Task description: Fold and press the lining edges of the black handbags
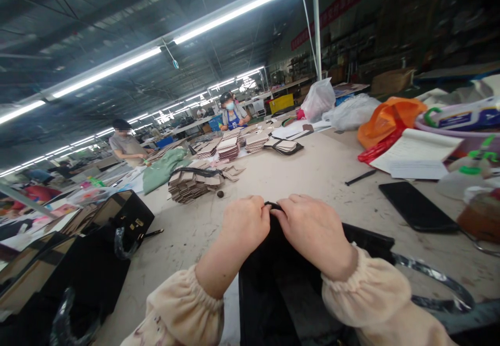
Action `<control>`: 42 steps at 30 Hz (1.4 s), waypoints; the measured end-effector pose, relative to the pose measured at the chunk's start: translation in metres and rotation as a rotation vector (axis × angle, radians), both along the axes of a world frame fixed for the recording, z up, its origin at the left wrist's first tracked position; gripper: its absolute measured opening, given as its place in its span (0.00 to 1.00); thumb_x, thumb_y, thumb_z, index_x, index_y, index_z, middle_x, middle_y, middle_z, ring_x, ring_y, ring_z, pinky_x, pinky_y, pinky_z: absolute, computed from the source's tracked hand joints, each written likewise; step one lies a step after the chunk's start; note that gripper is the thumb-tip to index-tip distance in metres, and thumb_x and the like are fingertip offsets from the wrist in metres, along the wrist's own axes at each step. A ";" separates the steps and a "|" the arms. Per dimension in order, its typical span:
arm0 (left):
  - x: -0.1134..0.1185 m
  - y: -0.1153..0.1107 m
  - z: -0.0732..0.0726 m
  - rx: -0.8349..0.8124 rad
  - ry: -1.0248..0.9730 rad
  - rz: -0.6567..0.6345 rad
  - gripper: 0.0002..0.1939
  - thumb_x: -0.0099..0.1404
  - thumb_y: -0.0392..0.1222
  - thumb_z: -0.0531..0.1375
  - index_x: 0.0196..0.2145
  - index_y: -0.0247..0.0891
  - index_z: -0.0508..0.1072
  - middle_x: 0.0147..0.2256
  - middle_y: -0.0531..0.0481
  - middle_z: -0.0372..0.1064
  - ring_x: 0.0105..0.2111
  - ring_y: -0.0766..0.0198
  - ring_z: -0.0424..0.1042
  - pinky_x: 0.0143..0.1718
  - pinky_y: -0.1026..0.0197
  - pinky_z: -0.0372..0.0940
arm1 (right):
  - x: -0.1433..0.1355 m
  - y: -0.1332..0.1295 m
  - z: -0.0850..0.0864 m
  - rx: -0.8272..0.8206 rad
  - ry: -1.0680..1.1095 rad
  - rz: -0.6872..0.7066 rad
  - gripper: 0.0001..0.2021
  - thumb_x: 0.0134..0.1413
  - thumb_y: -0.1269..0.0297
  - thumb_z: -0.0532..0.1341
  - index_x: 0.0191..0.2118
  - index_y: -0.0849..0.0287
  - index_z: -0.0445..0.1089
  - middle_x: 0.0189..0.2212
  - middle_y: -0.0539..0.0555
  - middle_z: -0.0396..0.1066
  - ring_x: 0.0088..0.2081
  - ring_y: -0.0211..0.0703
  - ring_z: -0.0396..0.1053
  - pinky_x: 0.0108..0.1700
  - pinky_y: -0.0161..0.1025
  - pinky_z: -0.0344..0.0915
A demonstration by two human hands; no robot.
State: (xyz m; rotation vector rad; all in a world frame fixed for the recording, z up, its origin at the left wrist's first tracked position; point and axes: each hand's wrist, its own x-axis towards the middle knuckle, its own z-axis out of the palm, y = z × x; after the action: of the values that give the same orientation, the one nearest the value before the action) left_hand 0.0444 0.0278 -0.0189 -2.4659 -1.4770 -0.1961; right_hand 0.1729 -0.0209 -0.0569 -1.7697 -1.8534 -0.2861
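Black piece [255, 294] in hand at the near side of a pale worktable [308, 179], directly in front of the wearer, its raised upper edge pinched by 2 bare hands held close together. Left hand [247, 221] with fingers curled inward and thumb at the edge; right hand [314, 229] just beside, likewise clenched on the same edge, thumb toward the left hand. Position of the fingertips behind the material impossible to tell. Cream gathered sleeves [363, 288] at the wrists. To the right, near the right cuff, a dark handle [439, 275] in clear wrapping; impossible to tell whether joined to the piece in hand. Farther along on that side, a black phone [416, 206] lying flat, a slim black tool [360, 177], an open notepad [420, 150], an orange bag [385, 119], clear plastic bags [318, 100] and a bottle [461, 182] with a green nozzle. At left, black bags [89, 262] with tan inner panels, plastic-wrapped handles [119, 242] and gold-toned fittings [136, 224] on 1. Beyond the left hand, stacked brown panels [191, 185], with a small dark round object [220, 194] near and green cloth [164, 170] to the left. Across the table, 2 co-workers: 1 person [234, 119] in a blue apron and mask, another [127, 145] in a grey top. Overhead, rows of lit tubes [242, 11]; at upper right, a red banner [339, 10].
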 end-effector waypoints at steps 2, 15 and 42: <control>0.000 0.000 -0.001 0.008 -0.004 -0.007 0.13 0.64 0.45 0.52 0.29 0.39 0.74 0.28 0.48 0.74 0.28 0.60 0.71 0.25 0.60 0.49 | 0.000 0.001 -0.001 0.003 -0.003 0.002 0.10 0.60 0.64 0.54 0.29 0.56 0.68 0.27 0.51 0.69 0.30 0.43 0.65 0.32 0.41 0.49; -0.016 0.004 -0.001 -0.194 -0.357 -0.144 0.08 0.59 0.44 0.60 0.28 0.39 0.76 0.30 0.53 0.75 0.31 0.65 0.71 0.33 0.64 0.58 | -0.001 0.006 -0.004 0.060 0.000 0.021 0.10 0.58 0.69 0.54 0.26 0.56 0.65 0.25 0.51 0.68 0.30 0.43 0.64 0.34 0.41 0.48; -0.041 -0.015 -0.002 -0.132 -0.301 -0.092 0.10 0.55 0.39 0.64 0.35 0.40 0.68 0.45 0.50 0.69 0.42 0.57 0.70 0.42 0.57 0.63 | 0.000 0.006 -0.006 0.067 0.011 0.007 0.09 0.58 0.68 0.55 0.26 0.56 0.65 0.25 0.51 0.67 0.30 0.43 0.63 0.34 0.41 0.47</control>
State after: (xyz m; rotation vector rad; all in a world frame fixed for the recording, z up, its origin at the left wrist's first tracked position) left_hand 0.0039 0.0126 -0.0206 -2.7068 -1.5338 -0.5245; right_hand 0.1732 -0.0154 -0.0631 -1.7164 -1.8206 -0.3310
